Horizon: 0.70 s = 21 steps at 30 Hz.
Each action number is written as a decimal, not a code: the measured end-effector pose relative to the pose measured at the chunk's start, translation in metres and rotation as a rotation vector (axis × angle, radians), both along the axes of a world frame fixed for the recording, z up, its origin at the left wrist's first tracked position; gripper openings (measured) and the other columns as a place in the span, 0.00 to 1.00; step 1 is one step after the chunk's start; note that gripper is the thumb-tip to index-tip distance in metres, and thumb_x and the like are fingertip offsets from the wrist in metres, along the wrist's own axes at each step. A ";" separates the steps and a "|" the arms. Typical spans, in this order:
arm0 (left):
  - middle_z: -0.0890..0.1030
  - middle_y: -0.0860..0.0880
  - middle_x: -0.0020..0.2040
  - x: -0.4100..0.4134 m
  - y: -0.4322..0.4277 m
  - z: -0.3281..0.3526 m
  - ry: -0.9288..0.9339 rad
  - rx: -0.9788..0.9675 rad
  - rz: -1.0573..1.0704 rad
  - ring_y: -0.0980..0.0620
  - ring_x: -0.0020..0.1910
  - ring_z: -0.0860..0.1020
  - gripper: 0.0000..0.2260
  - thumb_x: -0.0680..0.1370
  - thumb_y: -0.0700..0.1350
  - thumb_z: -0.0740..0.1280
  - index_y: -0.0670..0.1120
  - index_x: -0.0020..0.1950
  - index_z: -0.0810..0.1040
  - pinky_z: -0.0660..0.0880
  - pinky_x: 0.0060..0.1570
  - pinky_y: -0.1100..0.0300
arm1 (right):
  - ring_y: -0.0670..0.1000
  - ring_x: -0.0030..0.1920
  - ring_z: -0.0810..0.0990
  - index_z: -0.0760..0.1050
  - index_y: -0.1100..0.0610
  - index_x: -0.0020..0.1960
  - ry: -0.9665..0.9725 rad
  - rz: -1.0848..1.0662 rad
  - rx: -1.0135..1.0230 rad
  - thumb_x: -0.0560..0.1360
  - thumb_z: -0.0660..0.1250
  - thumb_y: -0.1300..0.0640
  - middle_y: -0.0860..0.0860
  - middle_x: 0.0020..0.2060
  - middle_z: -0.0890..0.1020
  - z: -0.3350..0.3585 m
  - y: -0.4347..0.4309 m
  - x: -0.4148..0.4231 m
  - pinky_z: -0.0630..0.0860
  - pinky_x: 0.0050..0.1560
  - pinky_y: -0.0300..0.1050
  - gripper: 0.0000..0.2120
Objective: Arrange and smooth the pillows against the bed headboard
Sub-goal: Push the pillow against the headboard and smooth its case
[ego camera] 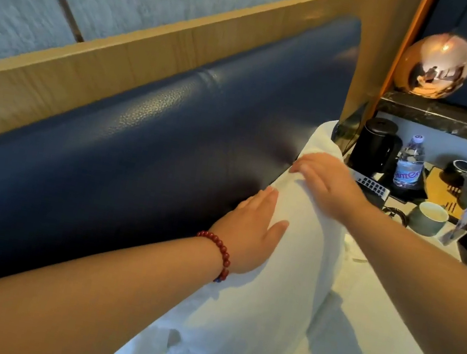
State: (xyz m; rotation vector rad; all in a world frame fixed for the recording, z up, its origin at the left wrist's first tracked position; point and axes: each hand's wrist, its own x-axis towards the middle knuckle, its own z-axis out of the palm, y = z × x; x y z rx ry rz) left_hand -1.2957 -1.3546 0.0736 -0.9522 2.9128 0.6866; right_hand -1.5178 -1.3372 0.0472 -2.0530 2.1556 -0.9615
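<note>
A white pillow [280, 277] stands on edge against the dark blue padded headboard [124, 158], which has a light wooden frame [97, 61]. My left hand [250, 232], with a red bead bracelet on the wrist, lies flat and open on the pillow's upper side next to the headboard. My right hand [327, 183] rests on the pillow's top edge, fingers curled over the fabric. Behind it a second white pillow [325, 139] stands at the headboard's far end. Both forearms reach in from the bottom of the view.
White bedding [384, 341] lies to the right of the pillow. Beyond the bed end, a bedside table holds a black kettle [376, 148], a water bottle [410, 163], a remote [374, 186], a green cup [429, 217] and metal cups. A copper globe lamp [434, 65] hangs above.
</note>
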 end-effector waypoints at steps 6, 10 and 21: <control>0.47 0.53 0.81 0.001 0.003 -0.005 0.005 -0.028 -0.007 0.54 0.79 0.47 0.29 0.83 0.58 0.50 0.48 0.80 0.43 0.51 0.75 0.57 | 0.64 0.64 0.73 0.71 0.53 0.68 -0.528 -0.599 0.307 0.81 0.51 0.39 0.58 0.68 0.74 -0.015 -0.015 -0.048 0.69 0.63 0.60 0.24; 0.49 0.53 0.80 -0.002 0.003 -0.005 0.003 -0.040 0.007 0.53 0.78 0.50 0.30 0.83 0.59 0.49 0.48 0.80 0.45 0.54 0.75 0.56 | 0.56 0.66 0.73 0.72 0.52 0.68 -0.365 -0.522 -0.094 0.83 0.59 0.58 0.55 0.68 0.74 -0.022 0.004 -0.031 0.69 0.64 0.46 0.14; 0.55 0.52 0.80 -0.034 -0.009 -0.009 0.039 -0.082 -0.013 0.51 0.77 0.56 0.28 0.83 0.59 0.49 0.49 0.80 0.48 0.62 0.73 0.52 | 0.54 0.54 0.78 0.81 0.58 0.53 -0.171 -0.093 -0.089 0.79 0.49 0.44 0.55 0.51 0.82 -0.010 -0.012 -0.010 0.72 0.58 0.47 0.26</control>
